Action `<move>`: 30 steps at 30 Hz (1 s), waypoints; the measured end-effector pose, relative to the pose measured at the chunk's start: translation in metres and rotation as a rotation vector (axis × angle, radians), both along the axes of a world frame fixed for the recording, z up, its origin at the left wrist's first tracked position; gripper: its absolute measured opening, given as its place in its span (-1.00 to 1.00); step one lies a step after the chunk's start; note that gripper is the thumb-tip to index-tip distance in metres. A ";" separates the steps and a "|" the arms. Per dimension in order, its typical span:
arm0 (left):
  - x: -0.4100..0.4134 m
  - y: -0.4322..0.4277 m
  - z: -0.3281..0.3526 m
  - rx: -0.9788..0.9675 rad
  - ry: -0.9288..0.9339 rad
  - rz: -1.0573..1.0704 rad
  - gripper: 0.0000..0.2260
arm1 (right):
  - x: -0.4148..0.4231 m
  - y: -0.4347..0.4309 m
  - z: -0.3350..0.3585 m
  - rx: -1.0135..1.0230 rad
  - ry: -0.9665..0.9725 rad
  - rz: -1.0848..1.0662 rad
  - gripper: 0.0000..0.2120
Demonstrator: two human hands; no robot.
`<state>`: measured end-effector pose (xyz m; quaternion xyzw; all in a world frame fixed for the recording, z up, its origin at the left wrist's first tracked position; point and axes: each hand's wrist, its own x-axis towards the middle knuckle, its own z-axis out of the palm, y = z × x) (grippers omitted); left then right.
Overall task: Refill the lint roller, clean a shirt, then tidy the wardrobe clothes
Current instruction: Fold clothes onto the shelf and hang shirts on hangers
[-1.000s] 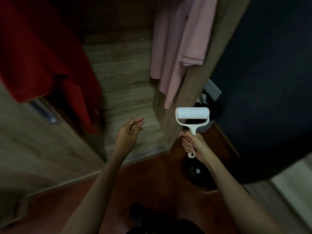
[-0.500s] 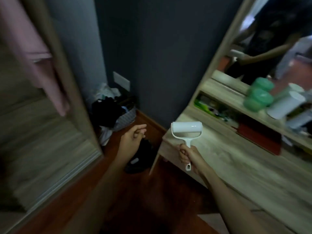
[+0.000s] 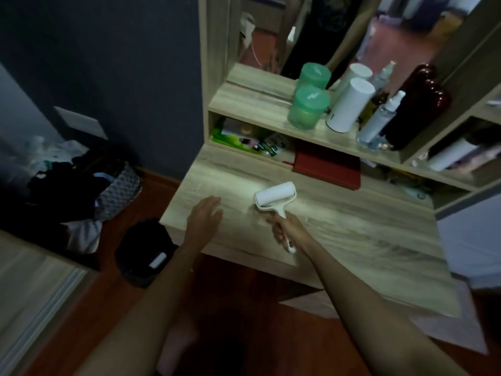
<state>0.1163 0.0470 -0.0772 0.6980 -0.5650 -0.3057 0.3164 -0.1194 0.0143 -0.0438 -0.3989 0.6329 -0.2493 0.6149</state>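
My right hand (image 3: 286, 226) grips the white handle of the lint roller (image 3: 275, 196), whose white roll points up and away over the wooden dressing table (image 3: 352, 240). My left hand (image 3: 204, 217) is open, fingers straight, held just over the table's left part beside the roller. Whether the roll touches the tabletop I cannot tell. No shirt or wardrobe clothes are in view.
On the shelf stand green jars (image 3: 307, 107), a white cylinder (image 3: 348, 104), spray bottles (image 3: 379, 118) and a dark bottle (image 3: 414, 104) before a mirror. A red book (image 3: 328, 165) lies under the shelf. A laundry basket (image 3: 116, 188) and a black bin (image 3: 145, 251) sit on the floor at left.
The view swung right from the wardrobe to the dressing table. Both hands moved forward over the tabletop, the left hand's fingers straightened, and the roller came down toward the surface.
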 end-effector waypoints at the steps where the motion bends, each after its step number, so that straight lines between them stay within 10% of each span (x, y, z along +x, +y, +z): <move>1: -0.002 -0.006 -0.008 0.005 -0.058 -0.016 -0.61 | -0.003 -0.003 -0.003 -0.004 0.011 -0.001 -0.90; 16: -0.016 -0.021 -0.037 0.017 -0.364 -0.046 -0.56 | -0.028 0.002 -0.052 -0.582 0.919 0.018 -0.69; 30: 0.046 0.015 0.042 0.072 -0.050 -0.229 -0.64 | 0.020 0.037 0.014 -0.779 0.554 -0.051 -0.57</move>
